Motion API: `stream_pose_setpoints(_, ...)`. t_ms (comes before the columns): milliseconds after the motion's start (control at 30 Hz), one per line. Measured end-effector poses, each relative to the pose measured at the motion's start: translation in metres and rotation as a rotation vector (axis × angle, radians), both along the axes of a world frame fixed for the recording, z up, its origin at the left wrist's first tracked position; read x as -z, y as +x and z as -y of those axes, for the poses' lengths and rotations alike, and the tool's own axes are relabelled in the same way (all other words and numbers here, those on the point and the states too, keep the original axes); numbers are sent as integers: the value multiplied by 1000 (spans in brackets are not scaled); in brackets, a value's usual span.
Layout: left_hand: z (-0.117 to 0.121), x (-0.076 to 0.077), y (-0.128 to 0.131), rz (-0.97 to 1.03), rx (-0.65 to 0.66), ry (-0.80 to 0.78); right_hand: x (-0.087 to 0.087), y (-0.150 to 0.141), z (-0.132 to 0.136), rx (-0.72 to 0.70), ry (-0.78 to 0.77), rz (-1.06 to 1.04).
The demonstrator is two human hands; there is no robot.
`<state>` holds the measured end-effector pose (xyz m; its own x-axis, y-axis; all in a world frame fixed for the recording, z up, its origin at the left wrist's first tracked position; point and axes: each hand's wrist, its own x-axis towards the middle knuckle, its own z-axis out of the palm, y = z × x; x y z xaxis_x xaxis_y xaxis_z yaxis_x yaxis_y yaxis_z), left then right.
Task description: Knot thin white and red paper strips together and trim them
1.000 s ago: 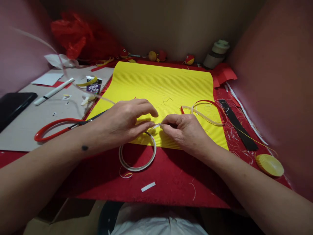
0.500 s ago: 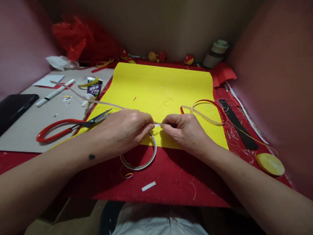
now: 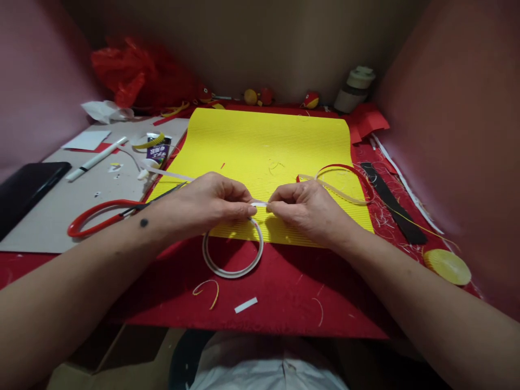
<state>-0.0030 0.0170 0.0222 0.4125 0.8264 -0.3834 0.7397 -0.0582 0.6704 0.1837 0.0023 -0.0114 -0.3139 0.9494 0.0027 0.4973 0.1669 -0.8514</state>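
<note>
My left hand [image 3: 217, 197] is closed in a pinch on a narrow whitish paper strip [image 3: 261, 204]. My right hand [image 3: 311, 214] pinches the same strip a short way to the right, so a little of it shows between the fingertips. A long tail of pale strip trails left from behind my left hand. Below the left fingertips hangs a pale ring [image 3: 233, 274] of strip, over the front edge of a yellow corrugated sheet [image 3: 268, 135]. Red-handled scissors [image 3: 75, 223] lie partly hidden behind my left forearm.
On the grey board [image 3: 52, 227] are a white pen [image 3: 96, 159], a glue tube [image 3: 157, 147] and a black device [image 3: 32, 189]. A red and tan strip loop [image 3: 368, 187], a black strip [image 3: 392, 206] and a yellow disc [image 3: 447, 266] lie right. A jar [image 3: 353, 89] stands behind.
My left hand has turned slightly, and its thumb now lies straighter along the strip. More of the ring shows, and a curled yellow scrap near the front has come into fuller view.
</note>
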Motion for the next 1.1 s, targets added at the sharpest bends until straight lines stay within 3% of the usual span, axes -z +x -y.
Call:
stream_pose_setpoints(167,3,0,1,-48,-5,59,1,0,-1,6,2,-23)
stream_pose_setpoints(367,13,2,2,-372,140,594,1,-1,0,8,-14,-14)
stream_pose_setpoints(500,19,10,2,-491,179,782,1,-1,0,3,-18,-37)
stream_pose_setpoints(600,19,12,1,-495,175,792,1,-1,0,-4,-22,-45)
stream_pose_setpoints(800,12,8,1,-273,99,669,1,-1,1,-1,-26,-49)
stream_pose_setpoints(1100,5,4,0,-237,101,515,1,-1,1,-10,-9,-25)
